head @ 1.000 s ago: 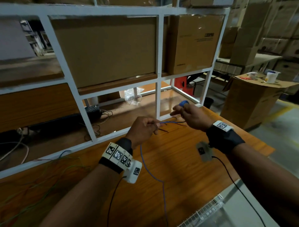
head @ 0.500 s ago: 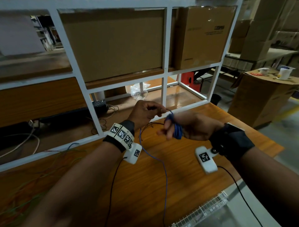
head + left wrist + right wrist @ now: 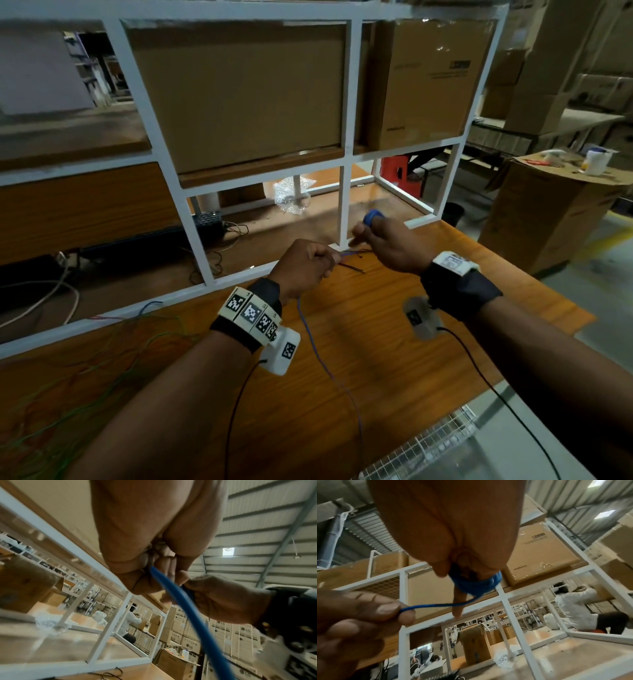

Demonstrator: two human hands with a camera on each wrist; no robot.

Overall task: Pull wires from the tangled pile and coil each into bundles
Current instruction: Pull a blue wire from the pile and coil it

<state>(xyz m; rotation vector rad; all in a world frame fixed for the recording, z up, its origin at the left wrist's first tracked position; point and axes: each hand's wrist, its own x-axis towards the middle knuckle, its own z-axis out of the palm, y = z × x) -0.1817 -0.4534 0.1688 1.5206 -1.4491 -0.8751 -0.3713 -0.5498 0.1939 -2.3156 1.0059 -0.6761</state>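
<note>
A thin blue wire point(image 3: 325, 363) trails across the wooden table point(image 3: 394, 342) up into my left hand point(image 3: 327, 262), which pinches it between thumb and fingers point(image 3: 173, 573). From there the wire point(image 3: 436, 605) runs a short way to my right hand point(image 3: 366, 229), held a little farther and to the right. Several turns of it form a blue coil point(image 3: 476, 586) wound round that hand's fingers, with the thumb against the turns. The coil point(image 3: 373, 216) shows above the right knuckles. A tangled pile of green and red wires point(image 3: 68, 394) lies at the table's left.
A white metal rack point(image 3: 342, 205) stands just behind my hands, with cardboard boxes point(image 3: 239, 96) on its shelf. Short dark wire ends point(image 3: 352, 267) lie beneath the hands. A white wire basket point(image 3: 428, 442) sits at the near right edge. A person in white point(image 3: 573, 605) sits beyond the rack.
My right hand has rolled back over and swung away to the far right, drawing another turn of blue wire onto the coil. My left hand has dropped slightly and kept its pinch.
</note>
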